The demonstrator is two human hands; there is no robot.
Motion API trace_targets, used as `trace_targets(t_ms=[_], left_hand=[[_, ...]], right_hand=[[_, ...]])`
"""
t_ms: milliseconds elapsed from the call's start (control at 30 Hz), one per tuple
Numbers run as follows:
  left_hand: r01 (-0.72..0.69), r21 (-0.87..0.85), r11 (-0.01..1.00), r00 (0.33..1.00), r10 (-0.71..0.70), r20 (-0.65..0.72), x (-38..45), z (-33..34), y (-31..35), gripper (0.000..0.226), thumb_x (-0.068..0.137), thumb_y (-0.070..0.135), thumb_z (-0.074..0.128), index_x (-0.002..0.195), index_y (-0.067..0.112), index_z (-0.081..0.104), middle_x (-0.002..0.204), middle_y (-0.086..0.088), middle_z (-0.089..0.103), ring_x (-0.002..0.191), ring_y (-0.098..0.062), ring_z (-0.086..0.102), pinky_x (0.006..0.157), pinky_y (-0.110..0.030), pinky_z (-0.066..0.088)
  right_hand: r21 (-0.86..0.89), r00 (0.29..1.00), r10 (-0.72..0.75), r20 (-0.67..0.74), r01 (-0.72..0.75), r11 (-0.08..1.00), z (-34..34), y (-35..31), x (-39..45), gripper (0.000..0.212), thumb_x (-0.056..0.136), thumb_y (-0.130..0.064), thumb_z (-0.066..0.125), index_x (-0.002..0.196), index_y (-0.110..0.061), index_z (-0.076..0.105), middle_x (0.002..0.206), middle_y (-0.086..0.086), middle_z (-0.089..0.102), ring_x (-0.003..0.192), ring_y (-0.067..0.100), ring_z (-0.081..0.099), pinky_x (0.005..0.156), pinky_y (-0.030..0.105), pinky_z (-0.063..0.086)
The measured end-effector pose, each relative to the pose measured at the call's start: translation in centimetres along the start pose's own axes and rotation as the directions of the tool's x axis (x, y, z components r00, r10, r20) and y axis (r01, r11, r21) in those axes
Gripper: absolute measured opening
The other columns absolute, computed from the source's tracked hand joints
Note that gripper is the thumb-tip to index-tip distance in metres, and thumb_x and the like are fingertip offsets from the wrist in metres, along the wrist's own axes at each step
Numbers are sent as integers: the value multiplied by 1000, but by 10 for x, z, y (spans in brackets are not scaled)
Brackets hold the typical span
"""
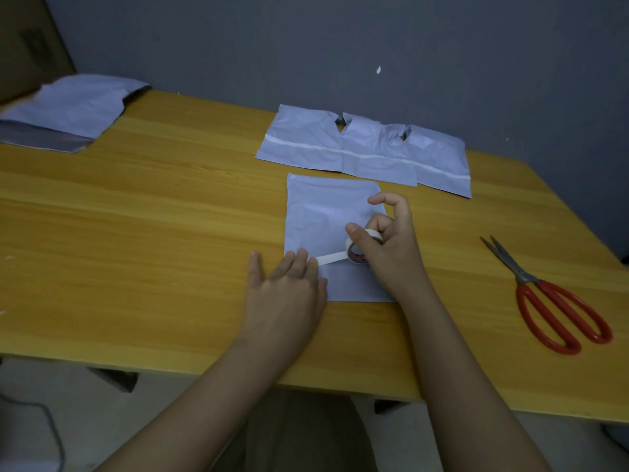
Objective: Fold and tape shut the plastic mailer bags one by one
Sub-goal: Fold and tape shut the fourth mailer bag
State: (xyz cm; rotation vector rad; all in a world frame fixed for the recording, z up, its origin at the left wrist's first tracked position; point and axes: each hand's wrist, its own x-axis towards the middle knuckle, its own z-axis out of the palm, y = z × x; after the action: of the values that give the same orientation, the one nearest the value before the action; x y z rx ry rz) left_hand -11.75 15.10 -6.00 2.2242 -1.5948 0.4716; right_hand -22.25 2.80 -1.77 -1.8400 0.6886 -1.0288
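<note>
- Folded mailer bag (326, 212) lies flat on the table (136, 212), under both my hands, its near left corner beneath my left fingertips.
- Tape roll (357, 248) stands on edge on the bag, gripped in my right hand (384, 247): thumb over the top, other fingers curled round the far side, index finger hooked up clear of the roll.
- Tape strip (332, 257) runs from the roll leftward across the bag to my left fingertips.
- My left hand (289, 287) is flat, fingers straight, pressing the strip's free end down at the bag's left edge; thumb spread out on bare table just left of the bag.
- Row of three taped bags (364, 151) lies just beyond my right fingers, edges overlapping, a white tape line across them.
- Untaped bags (64, 114) sit well apart, far left of my left hand, at the table's back corner; grey flap showing on the near side.
- Red-handled scissors (544, 298) lie closed, well to the right of my right hand, blades pointing away from me.
- Cardboard box (27, 39) stands behind the far-left bags.
</note>
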Motion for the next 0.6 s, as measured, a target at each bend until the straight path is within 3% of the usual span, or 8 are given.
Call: trace_targets(t_ms=[200, 433, 600], left_hand=[[-3, 3, 1000, 1000, 3, -3, 0, 0, 0, 51, 86, 34, 30, 101, 11, 73, 108, -5, 71, 102, -16, 67, 92, -61, 42], [1, 14, 1000, 1000, -1, -14, 0, 0, 0, 51, 87, 34, 30, 102, 11, 73, 108, -6, 71, 102, -16, 67, 95, -61, 40], [4, -5, 1000, 1000, -4, -25, -2, 2, 0, 51, 87, 34, 30, 102, 11, 73, 109, -6, 71, 104, -16, 66, 100, -58, 36]], right_hand=[[-4, 1000, 12, 15, -12, 1000, -1, 0, -1, 31, 90, -2, 60, 103, -24, 42, 52, -2, 37, 45, 12, 36, 47, 20, 36], [-42, 999, 36, 38, -34, 999, 0, 2, -2, 25, 90, 1, 58, 107, -9, 44, 52, 2, 37, 43, 7, 37, 46, 18, 37], [-85, 998, 39, 56, -35, 996, -1, 3, -2, 23, 90, -2, 59, 105, -14, 46, 49, -8, 39, 43, 5, 39, 47, 19, 37]])
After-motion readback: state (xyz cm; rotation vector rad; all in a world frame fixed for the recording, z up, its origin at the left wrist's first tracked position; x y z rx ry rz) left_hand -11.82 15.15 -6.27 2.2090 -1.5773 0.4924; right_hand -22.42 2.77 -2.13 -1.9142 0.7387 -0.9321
